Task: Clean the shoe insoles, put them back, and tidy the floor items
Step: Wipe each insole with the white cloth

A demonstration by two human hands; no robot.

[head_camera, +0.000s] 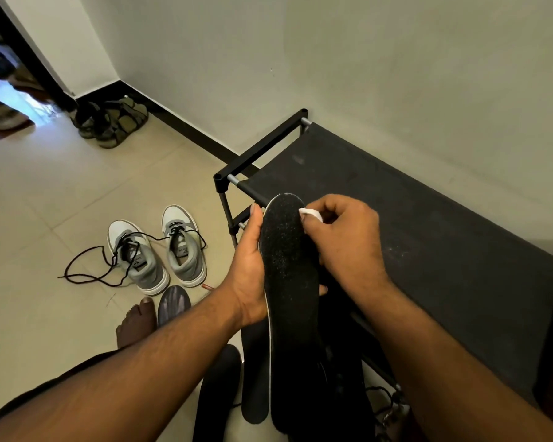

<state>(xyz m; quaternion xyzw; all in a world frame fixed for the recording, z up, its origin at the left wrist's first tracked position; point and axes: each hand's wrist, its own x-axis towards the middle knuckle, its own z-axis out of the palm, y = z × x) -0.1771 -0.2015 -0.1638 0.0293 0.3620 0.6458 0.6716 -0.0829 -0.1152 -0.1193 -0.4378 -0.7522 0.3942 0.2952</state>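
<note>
The insole (pixel 288 282) at the centre of the frame has a matt black, slightly fuzzy cloth face with pale dust specks and a thin white foam edge, and at its top lies a small white wipe (pixel 310 214) that looks like soft cloth or paper. The shoe rack (pixel 396 224) at the right has a matt black fabric top with dusty marks, black plastic corner joints and grey metal tubes. The floor (pixel 77 193) is smooth beige tile with a faint shine, and the sneakers (pixel 157 250) at the left look like grey suede with white smooth leather.

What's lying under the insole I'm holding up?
Beneath the held insole lie two more dark insoles on the floor, partly hidden by it and the left hand. The shoe rack's lower shelves are covered.
</note>
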